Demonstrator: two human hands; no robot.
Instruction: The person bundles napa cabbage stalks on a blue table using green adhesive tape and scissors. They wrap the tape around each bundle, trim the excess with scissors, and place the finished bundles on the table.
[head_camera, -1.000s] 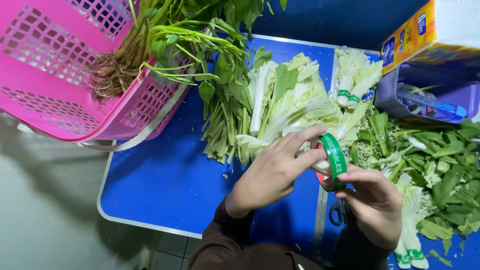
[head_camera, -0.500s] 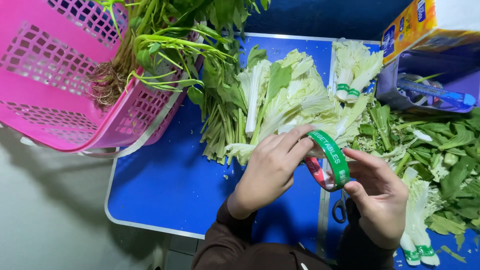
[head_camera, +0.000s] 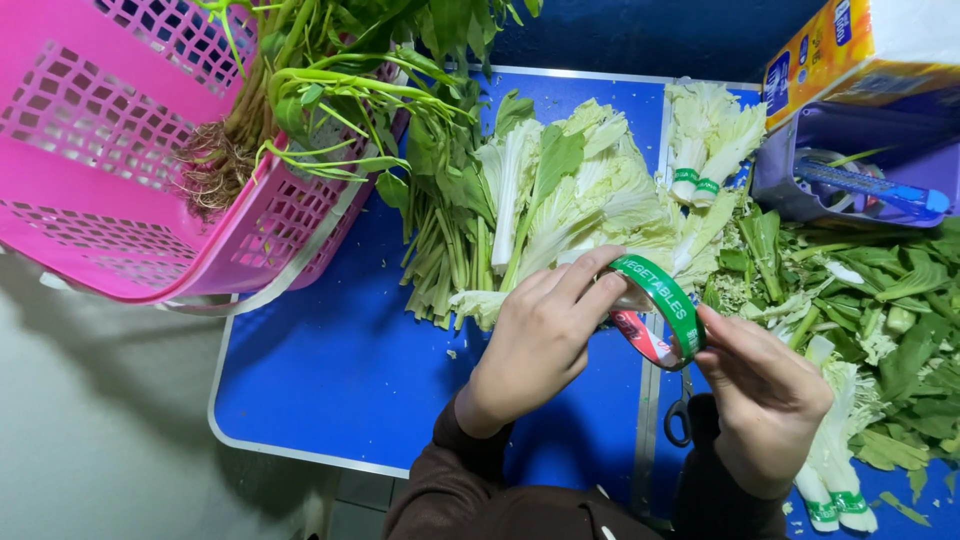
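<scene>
1. The left hand (head_camera: 535, 340) reaches in from below, fingers bent, and pinches the upper edge of a tape roll (head_camera: 662, 310) between thumb and fingertips.
2. The right hand (head_camera: 765, 395) grips the roll's lower right side, fingers curled around its rim, thumb along the outside.
3. The roll is green with white lettering outside and a red and white core; it is held between both hands, above the table (head_camera: 330, 370), tilted so its open side faces the camera.
4. Scissors (head_camera: 680, 415) lie on the table just under the roll, at the seam between two table panels; only a black handle loop and part of the blades show.
5. Just beyond the hands lies a heap of pale cabbage (head_camera: 575, 200), its leaves pointing away from the person.
6. Beside it on the left lie dark stalks (head_camera: 440, 250) with cut ends toward the person.
7. Farther back, right of the cabbage, two bundles (head_camera: 705, 150) are bound with green tape bands.
8. Right of the hands is a spread of loose trimmings (head_camera: 880, 310), and at the lower right lie more taped pieces (head_camera: 835, 490).
9. A pink basket (head_camera: 110, 160) hangs over the table's left edge, tilted, holding long greens (head_camera: 310, 80) with roots.
10. At the top right stands a yellow and blue box (head_camera: 860, 50), above a purple tray (head_camera: 850, 175).
</scene>
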